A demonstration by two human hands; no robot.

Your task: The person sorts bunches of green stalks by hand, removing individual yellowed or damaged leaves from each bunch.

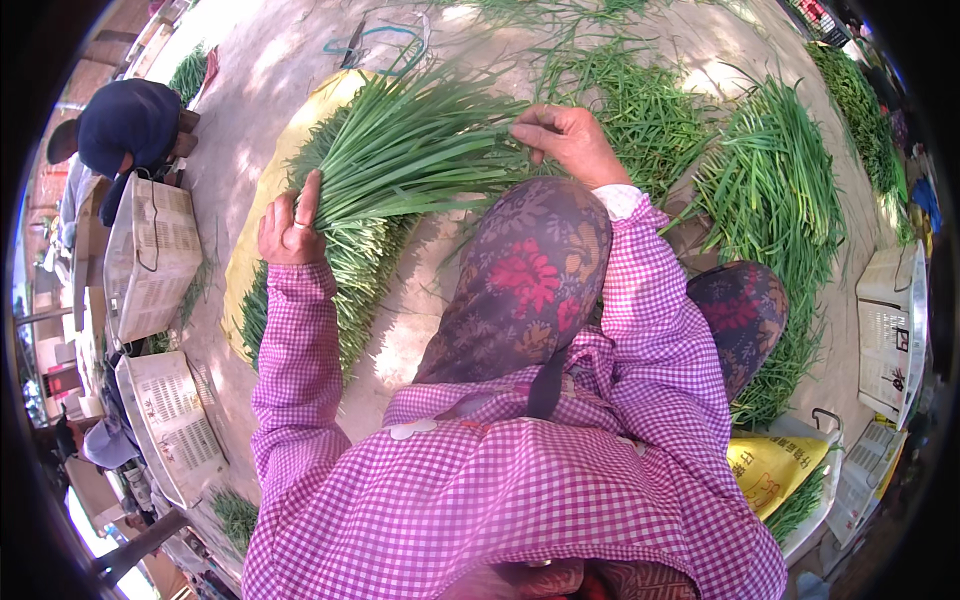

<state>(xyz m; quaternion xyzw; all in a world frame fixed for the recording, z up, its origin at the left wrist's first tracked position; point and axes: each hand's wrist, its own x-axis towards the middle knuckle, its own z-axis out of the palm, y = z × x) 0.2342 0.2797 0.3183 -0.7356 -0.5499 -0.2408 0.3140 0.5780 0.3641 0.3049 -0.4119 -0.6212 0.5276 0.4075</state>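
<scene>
A fanned bunch of long green leafy stalks, like garlic chives [412,150], spreads from my left hand [294,225], which grips it near the stem end and wears a ring. At the leaf tips on the other side is my right hand [566,142], thumb and forefinger close together; whether a leaf is pinched between them I cannot tell. Under the held bunch, a row of stacked chives [352,292] lies with its pale cut ends towards me, on a yellow sack [251,247]. My knee in flowered cloth is between the hands, below the leaves.
Loose chives [637,112] are scattered ahead, and a large heap [780,172] lies at the right. White plastic crates [154,255] stand at the left, others [889,330] at the right. A person in dark clothes [131,124] bends at the upper left. A blue-green cord loop [375,31] lies ahead.
</scene>
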